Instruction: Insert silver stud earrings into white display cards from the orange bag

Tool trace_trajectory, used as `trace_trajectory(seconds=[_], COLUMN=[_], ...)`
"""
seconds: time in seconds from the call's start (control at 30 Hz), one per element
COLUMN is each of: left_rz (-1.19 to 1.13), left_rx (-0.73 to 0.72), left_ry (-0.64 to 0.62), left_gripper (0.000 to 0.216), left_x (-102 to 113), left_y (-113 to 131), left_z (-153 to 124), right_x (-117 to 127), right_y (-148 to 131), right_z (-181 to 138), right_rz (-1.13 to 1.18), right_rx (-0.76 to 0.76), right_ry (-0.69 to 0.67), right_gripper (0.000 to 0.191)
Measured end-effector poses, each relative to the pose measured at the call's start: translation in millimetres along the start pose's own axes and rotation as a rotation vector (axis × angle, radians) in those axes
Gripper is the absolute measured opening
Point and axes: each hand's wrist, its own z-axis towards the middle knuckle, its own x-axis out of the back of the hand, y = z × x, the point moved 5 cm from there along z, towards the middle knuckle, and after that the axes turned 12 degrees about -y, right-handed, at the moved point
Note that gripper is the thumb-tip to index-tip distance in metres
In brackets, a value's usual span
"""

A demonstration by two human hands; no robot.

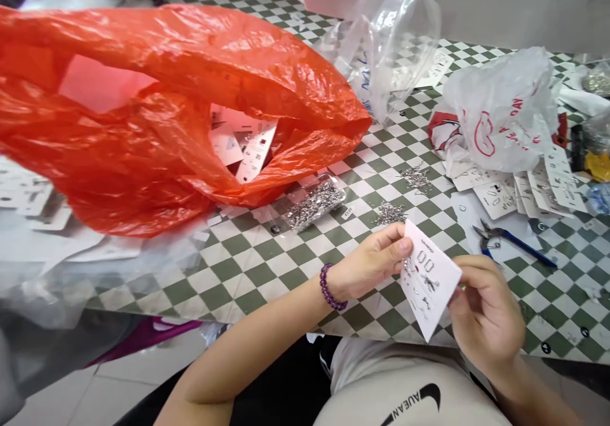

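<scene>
Between my two hands is a white earring card [431, 280], tilted over the table's front edge, with small metal pieces of jewellery on its face. My left hand [376, 257], with a purple beaded bracelet on the wrist, pinches the card's upper left edge, thumb on the front. The right edge is gripped by the bent fingers of my right hand [490, 311]. Just beyond the card lie two loose heaps of tiny metal parts, a nearer heap [389, 213] and a farther heap [417, 179]. Blue-handled pliers [517, 245] rest to the right on white paper.
A large red plastic bag [157, 152] holding printed cards [257, 152] fills the left side. Beside it lies a clear packet of metal parts [317, 202]. At right, several jewellery cards [500, 197] lie below a white plastic bag [505, 108]. The tablecloth [305, 286] is checkered.
</scene>
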Motion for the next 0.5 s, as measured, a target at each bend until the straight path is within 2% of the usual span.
trace_trajectory(seconds=[0.13,0.27,0.37,0.5], left_rz=[0.023,0.007,0.009,0.026], left_rx=[-0.078,-0.043,-0.026,-0.022], left_ry=[0.004,-0.041,-0.026,0.014], left_gripper=[0.029,0.029,0.030,0.025], left_x=[-4.1,-6.3,-3.9,0.4], left_y=[6.7,4.7,2.5,0.4], left_z=[-1.2,-0.6,-0.3,-0.4], right_x=[-1.3,-0.9,1.8,1.4], right_y=[-3.4,2.9,5.3,4.7], right_z=[6.8,1.5,-2.4,0.5], right_rz=[0.021,0.052,0.050,0.079], right_rx=[-0.015,-0.076,-0.089,-0.041], right_ry=[0.009,0.078,0.148,0.104], right_gripper=[0.010,0.011,0.015,0.016])
